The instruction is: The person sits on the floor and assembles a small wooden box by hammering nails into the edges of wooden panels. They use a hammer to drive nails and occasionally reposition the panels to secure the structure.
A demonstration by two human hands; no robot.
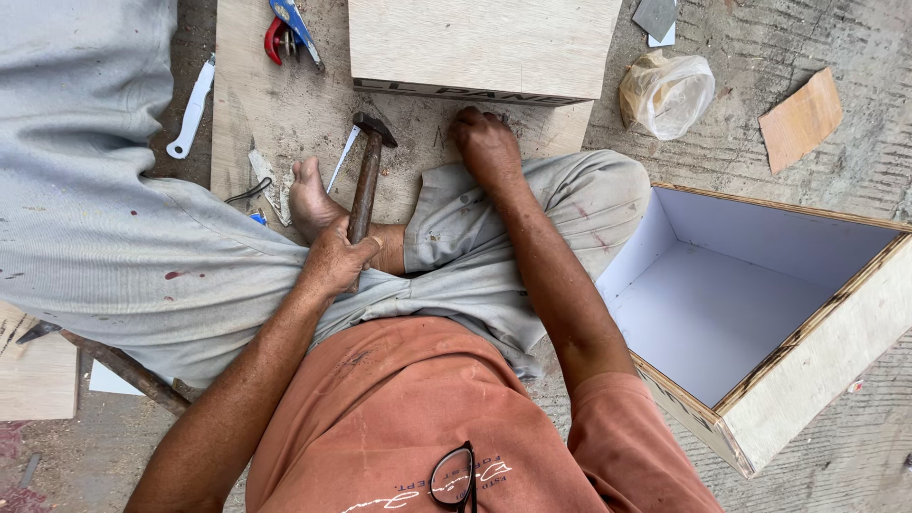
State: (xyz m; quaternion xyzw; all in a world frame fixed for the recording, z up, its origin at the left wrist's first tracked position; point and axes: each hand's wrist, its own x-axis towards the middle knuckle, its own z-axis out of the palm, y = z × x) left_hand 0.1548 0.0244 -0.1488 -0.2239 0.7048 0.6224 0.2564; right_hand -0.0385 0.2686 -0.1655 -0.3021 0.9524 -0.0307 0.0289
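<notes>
My left hand [334, 258] is closed around the wooden handle of a hammer [365, 185], resting on my crossed leg beside my bare foot [309, 195]. The dark hammer head lies on a plywood sheet [285, 104] on the ground. My right hand [486, 144] reaches forward over my knee. Its fingers are bunched against the sheet, just below the edge of a thick plywood panel [480, 43]. Whatever the fingertips pinch is hidden.
An open wooden box with a white inside [822, 356] stands at the right. A plastic bag [667, 90] and a plywood scrap [801, 119] lie on the concrete. Red-handled pliers [285, 33], a white tool [193, 106] and metal bits sit by the sheet.
</notes>
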